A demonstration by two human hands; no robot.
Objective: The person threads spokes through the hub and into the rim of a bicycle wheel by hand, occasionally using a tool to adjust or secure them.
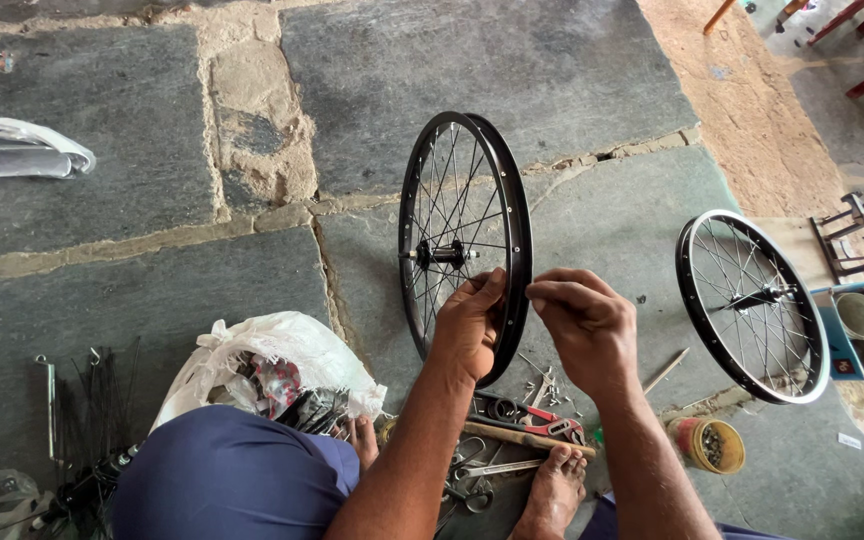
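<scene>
Left hand [469, 325] wrapped around thin black metal rim of upright round spoked wheel [464, 240]; right hand [587, 325] beside, fingertips pinched shut at rim's edge.

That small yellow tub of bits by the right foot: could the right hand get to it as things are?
Probably yes. The right hand is up at the black wheel rim, and the yellow tub stands open on the stone floor just below and right, nothing between.

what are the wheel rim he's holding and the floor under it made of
Bicycle wheel rim: looks like metal with a glossy black painted finish; thin silvery wire spokes run to the hub. Floor: grey stone slabs, matt and rough, with sandy mortar joints.
</scene>
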